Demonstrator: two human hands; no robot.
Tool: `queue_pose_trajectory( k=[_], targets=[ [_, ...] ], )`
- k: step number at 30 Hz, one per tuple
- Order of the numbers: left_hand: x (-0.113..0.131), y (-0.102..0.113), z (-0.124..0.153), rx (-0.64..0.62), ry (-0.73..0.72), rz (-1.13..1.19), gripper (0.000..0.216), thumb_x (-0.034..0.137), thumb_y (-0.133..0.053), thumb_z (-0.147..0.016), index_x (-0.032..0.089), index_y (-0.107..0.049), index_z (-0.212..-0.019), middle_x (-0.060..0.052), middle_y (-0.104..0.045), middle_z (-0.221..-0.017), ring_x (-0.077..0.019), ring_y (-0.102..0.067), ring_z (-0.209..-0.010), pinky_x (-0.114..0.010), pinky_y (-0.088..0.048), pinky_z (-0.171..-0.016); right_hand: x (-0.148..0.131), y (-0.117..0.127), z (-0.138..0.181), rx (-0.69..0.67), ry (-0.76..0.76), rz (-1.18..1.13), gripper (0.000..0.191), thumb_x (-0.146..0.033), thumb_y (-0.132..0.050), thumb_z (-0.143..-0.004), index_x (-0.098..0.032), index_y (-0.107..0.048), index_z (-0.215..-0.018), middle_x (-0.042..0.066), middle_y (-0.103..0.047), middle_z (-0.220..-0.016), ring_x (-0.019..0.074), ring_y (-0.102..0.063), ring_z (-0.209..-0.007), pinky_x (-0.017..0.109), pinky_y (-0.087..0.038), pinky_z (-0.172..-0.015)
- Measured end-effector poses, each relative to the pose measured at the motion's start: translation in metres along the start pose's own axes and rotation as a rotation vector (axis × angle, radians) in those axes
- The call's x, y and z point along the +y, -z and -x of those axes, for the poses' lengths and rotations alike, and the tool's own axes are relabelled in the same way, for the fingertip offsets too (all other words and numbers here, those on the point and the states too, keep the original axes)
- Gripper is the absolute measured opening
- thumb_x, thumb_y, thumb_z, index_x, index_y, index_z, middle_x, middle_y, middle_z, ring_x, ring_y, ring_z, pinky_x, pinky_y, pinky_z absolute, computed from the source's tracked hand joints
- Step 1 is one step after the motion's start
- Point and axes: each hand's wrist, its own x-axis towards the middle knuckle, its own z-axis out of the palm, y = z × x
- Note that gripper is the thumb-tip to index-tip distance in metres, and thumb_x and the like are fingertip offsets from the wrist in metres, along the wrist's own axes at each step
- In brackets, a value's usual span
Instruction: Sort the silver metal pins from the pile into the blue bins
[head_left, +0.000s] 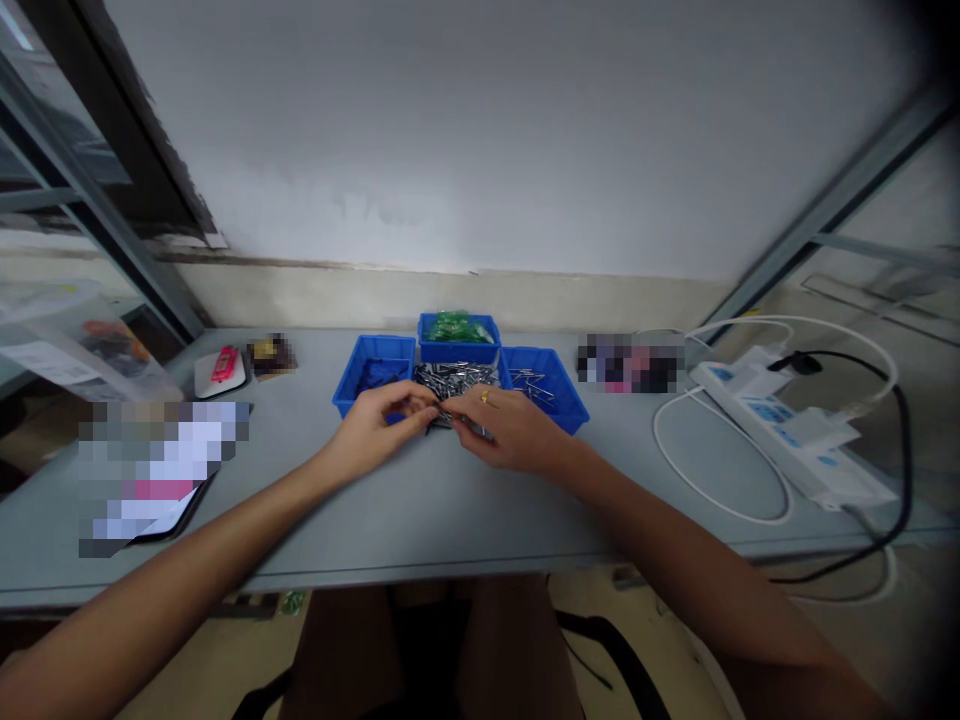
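My left hand (379,425) and my right hand (514,430) meet over a heap of thin metal pieces (461,377) between the blue bins. Thumb and fingers are closed in a pinch on both hands, and the fingertips almost touch. Something small and dark shows at the fingertips, too small to name. Beside my left hand is a blue bin (346,390) with dark thin pieces inside. The blue bin (570,408) by my right hand holds several shiny metal rods (531,380). Behind the heap, a third blue bin (459,351) contains green plastic packets (454,327).
A phone-like device (176,515), partly blurred out, lies on the grey table (420,530) at left. Behind it are a pink gadget (224,364) on a white pad and a clear plastic box (67,340). At right, a white power strip (795,430) trails looping cables.
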Motion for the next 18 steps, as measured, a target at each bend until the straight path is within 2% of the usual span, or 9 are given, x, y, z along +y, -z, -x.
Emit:
queue_pose_trajectory(
  k=[5,8,12,18],
  targets=[
    [-0.0017,0.0019,0.0023,-0.097,-0.122,-0.295,0.015,0.026,-0.048,-0.083,0.016,-0.059,-0.089,-0.003,-0.06,-0.08,-0.0135,-0.054,-0.073,-0.026,-0.044,-0.067,-0.0002,0.0024,-0.0011,0.03,-0.06,0.011,0.021,-0.022,-0.04,-0.089,-0.017,-0.056,-0.101,0.005,-0.063,-0.084,0.0144,-0.056,-0.08,0.027,-0.044,-0.07],
    [-0.0012,0.0013,0.0041,-0.189,-0.165,-0.417,0.011,0.022,-0.048,-0.081,0.016,-0.057,-0.082,-0.002,-0.058,-0.077,-0.0138,-0.053,-0.072,-0.027,-0.043,-0.067,-0.0017,0.0031,-0.0018,0.01,-0.039,-0.001,0.022,-0.026,-0.04,-0.09,-0.018,-0.055,-0.104,0.005,-0.063,-0.088,0.0142,-0.057,-0.083,0.027,-0.044,-0.071],
    [-0.0003,0.0,0.0054,-0.247,-0.157,-0.467,0.011,0.022,-0.048,-0.08,0.016,-0.053,-0.073,-0.001,-0.056,-0.073,-0.0137,-0.051,-0.069,-0.027,-0.041,-0.065,-0.0029,0.0005,-0.0022,-0.068,0.059,0.029,0.023,-0.027,-0.037,-0.092,-0.018,-0.058,-0.095,0.005,-0.063,-0.088,0.0135,-0.056,-0.083,0.026,-0.044,-0.071],
    [-0.0025,-0.0009,0.0065,-0.266,-0.154,-0.463,0.006,0.019,-0.049,-0.078,0.016,-0.054,-0.076,-0.001,-0.057,-0.075,-0.0134,-0.051,-0.07,-0.026,-0.042,-0.066,-0.0007,-0.0008,-0.002,-0.027,0.02,0.039,0.02,-0.026,-0.04,-0.091,-0.016,-0.057,-0.097,0.004,-0.063,-0.087,0.0136,-0.055,-0.082,0.025,-0.043,-0.071]
  ],
)
